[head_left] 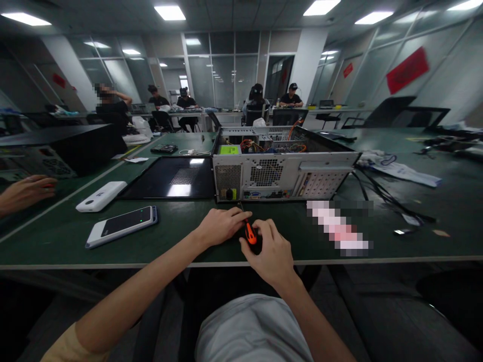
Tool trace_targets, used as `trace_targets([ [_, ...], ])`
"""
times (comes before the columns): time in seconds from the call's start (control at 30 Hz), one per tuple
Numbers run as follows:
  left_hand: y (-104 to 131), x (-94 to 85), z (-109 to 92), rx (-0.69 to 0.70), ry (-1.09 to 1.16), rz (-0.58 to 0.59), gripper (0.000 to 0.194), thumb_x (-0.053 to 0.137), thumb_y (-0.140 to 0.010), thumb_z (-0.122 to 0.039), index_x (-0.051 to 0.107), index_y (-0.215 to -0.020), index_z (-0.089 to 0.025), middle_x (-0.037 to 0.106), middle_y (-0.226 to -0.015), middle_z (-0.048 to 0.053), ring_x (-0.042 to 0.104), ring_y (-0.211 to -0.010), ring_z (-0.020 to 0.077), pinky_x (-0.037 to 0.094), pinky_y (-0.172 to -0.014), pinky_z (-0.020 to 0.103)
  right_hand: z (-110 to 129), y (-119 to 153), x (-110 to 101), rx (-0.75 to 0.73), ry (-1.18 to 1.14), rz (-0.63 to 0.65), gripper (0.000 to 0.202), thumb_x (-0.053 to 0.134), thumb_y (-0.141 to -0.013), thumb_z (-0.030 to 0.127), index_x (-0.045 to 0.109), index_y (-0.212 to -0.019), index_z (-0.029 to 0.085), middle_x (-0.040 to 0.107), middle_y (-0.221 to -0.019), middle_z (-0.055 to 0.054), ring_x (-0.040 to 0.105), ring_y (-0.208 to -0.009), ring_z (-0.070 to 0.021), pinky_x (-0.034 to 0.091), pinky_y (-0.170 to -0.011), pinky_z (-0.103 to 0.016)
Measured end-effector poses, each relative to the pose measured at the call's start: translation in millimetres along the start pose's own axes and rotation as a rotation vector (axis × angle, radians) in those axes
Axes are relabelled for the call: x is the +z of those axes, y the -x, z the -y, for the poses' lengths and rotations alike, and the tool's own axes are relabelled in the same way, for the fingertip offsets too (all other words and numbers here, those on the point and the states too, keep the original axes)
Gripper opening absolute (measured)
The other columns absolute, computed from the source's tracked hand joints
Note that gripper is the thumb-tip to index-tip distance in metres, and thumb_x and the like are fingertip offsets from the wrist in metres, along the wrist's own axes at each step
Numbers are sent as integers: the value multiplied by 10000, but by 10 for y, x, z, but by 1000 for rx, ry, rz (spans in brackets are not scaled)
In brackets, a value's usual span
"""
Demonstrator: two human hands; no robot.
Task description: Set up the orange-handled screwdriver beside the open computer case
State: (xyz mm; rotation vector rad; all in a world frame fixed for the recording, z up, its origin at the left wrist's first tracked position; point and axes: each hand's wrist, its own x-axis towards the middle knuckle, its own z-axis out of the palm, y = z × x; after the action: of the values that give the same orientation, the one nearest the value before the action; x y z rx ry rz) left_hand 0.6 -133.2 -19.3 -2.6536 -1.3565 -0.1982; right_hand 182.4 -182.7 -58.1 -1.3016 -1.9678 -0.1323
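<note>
A screwdriver with an orange and black handle lies low over the green table, close to its front edge. My left hand reaches in from the left, its fingers together at the shaft end; its thumb is mostly hidden. Around the handle curve the thumb and fingers of my right hand. Just beyond both hands sits a computer case on its side, top open, its rear panel facing me. Wires and a power supply with a green label show inside.
Left of the case lie a black side panel, a white power bank and a phone-like device. Another person's hand is at far left, near a second case. Cables and gloves lie right.
</note>
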Motion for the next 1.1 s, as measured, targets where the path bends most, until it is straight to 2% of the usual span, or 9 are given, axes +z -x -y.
trace_targets([
  [0.1, 7, 15, 13, 21, -8, -5, 442, 460, -1047, -292, 544, -1481, -282, 680, -1336, 88, 747, -956, 205, 546, -681, 257, -34, 23, 46, -4, -29, -30, 129, 616, -915, 326, 599, -896, 199, 664, -850, -30, 653, -716, -170, 428, -642, -262],
  [0.2, 11, 57, 40, 24, -1, -29, 431, 469, -1042, -301, 561, -1463, -281, 680, -1328, 85, 744, -954, 204, 547, -690, 263, -33, -5, 43, 95, -10, -4, 234, 682, -890, 397, 594, -793, 203, 655, -717, -5, 635, -636, -160, 402, -621, -262],
  [0.37, 12, 110, 78, 28, 5, -48, 422, 490, -1031, -296, 580, -1443, -270, 687, -1305, 76, 741, -962, 221, 561, -699, 298, 94, -169, -87, 225, 135, 311, 304, 616, -960, 436, 647, -768, 202, 713, -674, -40, 679, -612, -197, 271, -550, -289],
  [0.53, 41, 67, 101, 28, 7, -5, 419, 508, -1002, -242, 609, -1408, -259, 670, -1318, 78, 737, -970, 233, 572, -724, 321, 244, -223, -114, 246, 144, 421, 411, 480, -1038, 496, 685, -852, 193, 752, -764, -93, 727, -684, -241, 307, -569, -297],
  [0.67, 50, 45, 89, 23, -8, -1, 443, 479, -1008, -227, 585, -1436, -262, 670, -1296, 87, 737, -922, 212, 558, -686, 295, 204, -143, -80, 196, 63, 282, 429, 589, -963, 589, 650, -1091, 184, 739, -1001, -102, 734, -800, -256, 403, -607, -293],
  [0.73, 45, 48, 75, 22, -19, -11, 445, 464, -1020, -248, 573, -1451, -268, 672, -1287, 84, 737, -894, 208, 552, -666, 293, 130, -103, -78, 76, 23, 222, 495, 709, -895, 525, 591, -1243, 193, 697, -1140, -107, 726, -870, -250, 445, -635, -290],
  [0.9, 28, 61, 55, 20, -34, -32, 455, 534, -1004, -310, 572, -1456, -285, 664, -1310, 82, 740, -895, 203, 550, -670, 281, -38, -73, -72, -253, 40, 198, 142, 656, -943, 303, 653, -1025, 187, 702, -976, -65, 698, -816, -187, 423, -601, -253],
  [1.0, 35, 81, 54, 16, -28, -49, 510, 540, -980, -262, 533, -1490, -274, 667, -1308, 84, 737, -887, 196, 560, -680, 287, -48, -87, -33, -210, 104, 123, 254, 659, -940, 410, 639, -856, 171, 695, -810, -58, 689, -733, -192, 389, -571, -268],
  [1.1, 56, 100, 55, -3, -2, -91, 570, 513, -929, -164, 523, -1491, -257, 673, -1304, 81, 730, -900, 192, 577, -699, 298, 13, -112, -6, -56, 158, 161, 318, 655, -929, 464, 637, -797, 176, 700, -727, -49, 691, -668, -193, 353, -554, -275],
])
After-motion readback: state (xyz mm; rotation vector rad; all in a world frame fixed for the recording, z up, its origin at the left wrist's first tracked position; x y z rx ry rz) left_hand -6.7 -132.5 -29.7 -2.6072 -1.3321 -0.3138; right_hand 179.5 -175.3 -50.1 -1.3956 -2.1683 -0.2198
